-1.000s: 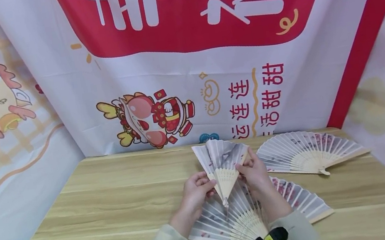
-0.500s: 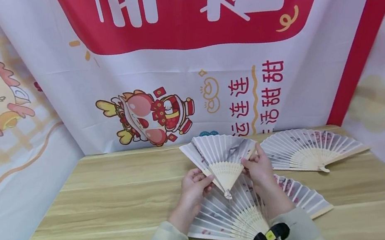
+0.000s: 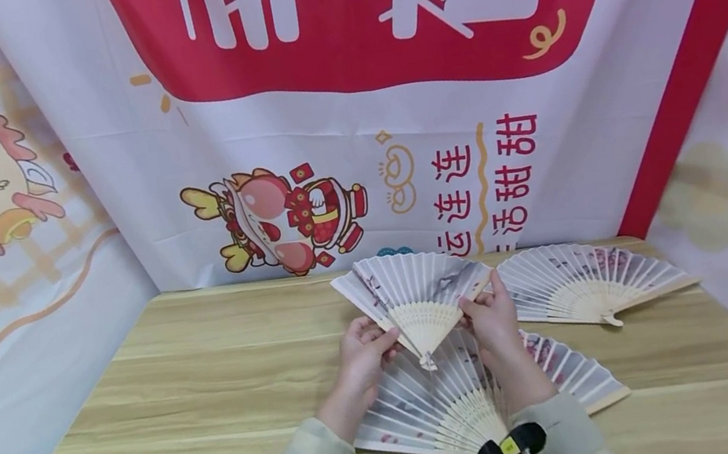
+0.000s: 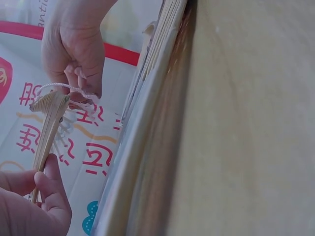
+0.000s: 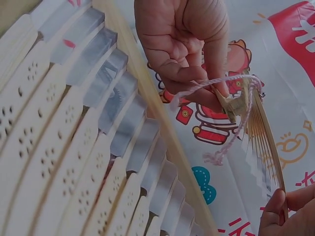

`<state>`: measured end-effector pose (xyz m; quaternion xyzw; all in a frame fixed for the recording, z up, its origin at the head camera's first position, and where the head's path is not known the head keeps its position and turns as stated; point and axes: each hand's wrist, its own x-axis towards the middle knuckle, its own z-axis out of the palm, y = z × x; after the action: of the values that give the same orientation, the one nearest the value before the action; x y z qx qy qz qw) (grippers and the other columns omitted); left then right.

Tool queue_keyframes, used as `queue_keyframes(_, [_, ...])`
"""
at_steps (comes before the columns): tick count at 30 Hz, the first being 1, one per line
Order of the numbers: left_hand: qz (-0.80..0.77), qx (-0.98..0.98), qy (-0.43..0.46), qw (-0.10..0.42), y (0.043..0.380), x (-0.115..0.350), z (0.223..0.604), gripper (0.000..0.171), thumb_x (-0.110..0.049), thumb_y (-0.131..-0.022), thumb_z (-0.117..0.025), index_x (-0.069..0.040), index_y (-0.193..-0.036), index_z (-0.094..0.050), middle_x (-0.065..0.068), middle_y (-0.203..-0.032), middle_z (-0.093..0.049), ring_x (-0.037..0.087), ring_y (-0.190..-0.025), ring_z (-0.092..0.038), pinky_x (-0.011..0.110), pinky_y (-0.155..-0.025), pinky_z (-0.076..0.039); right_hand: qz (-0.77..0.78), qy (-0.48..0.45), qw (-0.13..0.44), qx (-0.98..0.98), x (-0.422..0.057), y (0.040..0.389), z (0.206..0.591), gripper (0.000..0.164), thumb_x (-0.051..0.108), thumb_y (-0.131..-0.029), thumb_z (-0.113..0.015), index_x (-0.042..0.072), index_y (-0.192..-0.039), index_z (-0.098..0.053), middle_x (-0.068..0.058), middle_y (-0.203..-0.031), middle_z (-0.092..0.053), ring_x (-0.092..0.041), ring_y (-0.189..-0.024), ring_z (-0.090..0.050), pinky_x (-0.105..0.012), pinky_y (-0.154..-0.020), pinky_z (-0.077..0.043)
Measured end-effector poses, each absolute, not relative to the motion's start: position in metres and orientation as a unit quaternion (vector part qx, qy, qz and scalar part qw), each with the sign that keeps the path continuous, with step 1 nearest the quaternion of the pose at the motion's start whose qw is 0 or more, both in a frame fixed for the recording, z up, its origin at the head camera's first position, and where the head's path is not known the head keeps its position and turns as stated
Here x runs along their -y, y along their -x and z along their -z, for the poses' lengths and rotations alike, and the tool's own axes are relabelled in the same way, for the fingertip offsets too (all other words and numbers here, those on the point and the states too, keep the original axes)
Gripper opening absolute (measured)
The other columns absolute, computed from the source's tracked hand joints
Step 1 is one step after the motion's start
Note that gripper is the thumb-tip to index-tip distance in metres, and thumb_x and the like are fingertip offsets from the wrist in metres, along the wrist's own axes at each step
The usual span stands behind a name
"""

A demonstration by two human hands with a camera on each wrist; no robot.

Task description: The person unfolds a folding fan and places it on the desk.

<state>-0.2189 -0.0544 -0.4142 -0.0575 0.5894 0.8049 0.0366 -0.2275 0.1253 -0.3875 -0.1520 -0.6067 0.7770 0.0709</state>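
Note:
Both hands hold a partly spread folding fan (image 3: 419, 282) above the table, its pale ribs meeting at a pivot toward the person. At its left edge, my left hand (image 3: 365, 358) pinches the outer rib between thumb and fingers. My right hand (image 3: 496, 321) pinches the opposite outer rib. A twisted pink cord (image 5: 246, 105) hangs from the pivot in the right wrist view. Beneath the hands lies a second, spread fan (image 3: 464, 409) with pink flowers, partly covered by the right forearm. A third spread fan (image 3: 591, 286) lies at the right.
The wooden table (image 3: 205, 395) backs onto a white and red printed cloth (image 3: 354, 117). Patterned cloths also hang at the left and right sides. Black straps with cameras (image 3: 511, 450) sit on both wrists.
The held fan has spread wider, its left edge moving left and its right edge moving right. Both hands have risen slightly, and the right hand has shifted right.

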Motion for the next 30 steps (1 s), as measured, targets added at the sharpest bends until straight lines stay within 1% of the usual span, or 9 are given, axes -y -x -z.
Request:
queue_keyframes(5, [-0.806, -0.588, 0.065, 0.034, 0.2193, 0.0549, 0.4133, 0.049, 0.009, -0.089, -0.063, 0.002, -0.131, -0.039, 0.000, -0.078, -0.059, 0.007, -0.060, -0.060, 0.013, -0.053, -0.047, -0.784, 0.143, 0.079, 0.598, -0.1248, 0.2272, 0.3895, 0.088, -0.011, -0.095, -0.050, 0.017, -0.161, 0.001, 0.000, -0.085, -0.047, -0.003, -0.060, -0.048, -0.014, -0.055, -0.047])
queue_keyframes(10, [-0.804, -0.588, 0.074, 0.035, 0.2199, 0.0551, 0.4117, 0.057, 0.008, -0.089, -0.063, -0.001, -0.138, -0.037, -0.001, -0.077, -0.058, 0.006, -0.058, -0.059, 0.012, -0.051, -0.046, -0.783, 0.140, 0.086, 0.600, -0.1248, 0.2272, 0.3909, 0.088, -0.011, -0.095, -0.050, 0.016, -0.160, 0.003, 0.000, -0.082, -0.049, -0.003, -0.057, -0.048, -0.015, -0.054, -0.047])
queue_keyframes(13, [-0.804, -0.589, 0.080, 0.033, 0.2199, 0.0555, 0.4116, 0.067, 0.008, -0.089, -0.064, -0.003, -0.147, -0.032, -0.001, -0.078, -0.057, 0.006, -0.058, -0.058, 0.012, -0.051, -0.046, -0.781, 0.140, 0.091, 0.601, -0.1245, 0.2275, 0.3915, 0.089, -0.011, -0.095, -0.050, 0.015, -0.160, 0.004, 0.000, -0.080, -0.050, -0.004, -0.057, -0.048, -0.016, -0.054, -0.047])
queue_keyframes(18, [-0.807, -0.583, 0.089, 0.028, 0.2196, 0.0563, 0.4118, 0.081, 0.008, -0.089, -0.064, -0.008, -0.156, -0.020, 0.000, -0.079, -0.057, 0.006, -0.057, -0.059, 0.012, -0.052, -0.048, -0.777, 0.148, 0.092, 0.604, -0.1239, 0.2285, 0.3924, 0.091, -0.011, -0.095, -0.050, 0.019, -0.160, 0.006, 0.001, -0.078, -0.051, -0.004, -0.056, -0.049, -0.016, -0.054, -0.047])
queue_keyframes(23, [-0.810, -0.579, 0.095, 0.025, 0.2202, 0.0570, 0.4118, 0.085, 0.008, -0.089, -0.064, -0.011, -0.158, -0.017, 0.000, -0.080, -0.058, 0.007, -0.057, -0.059, 0.013, -0.052, -0.048, -0.775, 0.158, 0.091, 0.604, -0.1238, 0.2292, 0.3922, 0.091, -0.009, -0.096, -0.050, 0.019, -0.160, 0.009, -0.001, -0.082, -0.052, -0.004, -0.058, -0.049, -0.015, -0.054, -0.046])
queue_keyframes(30, [-0.805, -0.584, 0.105, 0.014, 0.2204, 0.0580, 0.4118, 0.084, 0.007, -0.089, -0.065, -0.011, -0.157, -0.019, -0.001, -0.080, -0.058, 0.005, -0.058, -0.054, 0.014, -0.053, -0.049, -0.769, 0.174, 0.082, 0.610, -0.1247, 0.2284, 0.3895, 0.092, -0.006, -0.097, -0.050, 0.023, -0.159, 0.012, -0.005, -0.092, -0.053, -0.005, -0.062, -0.050, -0.015, -0.056, -0.047])
